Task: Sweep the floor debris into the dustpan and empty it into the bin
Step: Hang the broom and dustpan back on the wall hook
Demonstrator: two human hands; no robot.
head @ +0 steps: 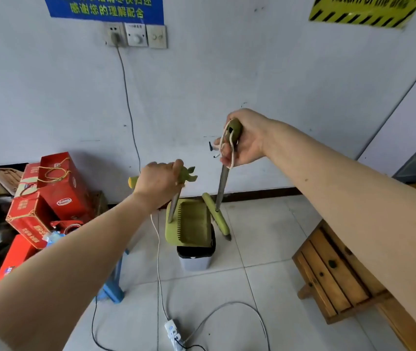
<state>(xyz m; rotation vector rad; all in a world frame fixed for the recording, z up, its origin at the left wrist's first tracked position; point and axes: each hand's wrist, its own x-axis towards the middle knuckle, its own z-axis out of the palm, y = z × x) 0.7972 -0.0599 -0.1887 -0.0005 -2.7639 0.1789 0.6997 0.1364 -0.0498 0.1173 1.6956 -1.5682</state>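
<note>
Our left arm (50,274) is closest to us, low on the left. At its end the left grip (157,182) is curled tight round the green top of the dustpan handle (174,206). The right grip (246,140) is higher up and wraps round the top of the broom (223,183), with a white string hanging by the fingers. The dustpan (194,224) hangs tipped up right over the bin (195,262). We cannot tell if it touches the rim. The broom's green head hangs just beside the pan, a bit to the right. We think this is the tipping-out step, close to the end of the job. To do it well, we should hold the pan's low edge over the middle of the bin, tip it steeply and give it a small shake. The bin looks little and light, so the broom should stay off it or it may fall over. The bin is grey with a black bag (194,250) inside. The pan hides what is in it. The pan's face looks bare, but small dirt would be too tiny to see. The red boxes (57,183) on the left hide their insides too.
</note>
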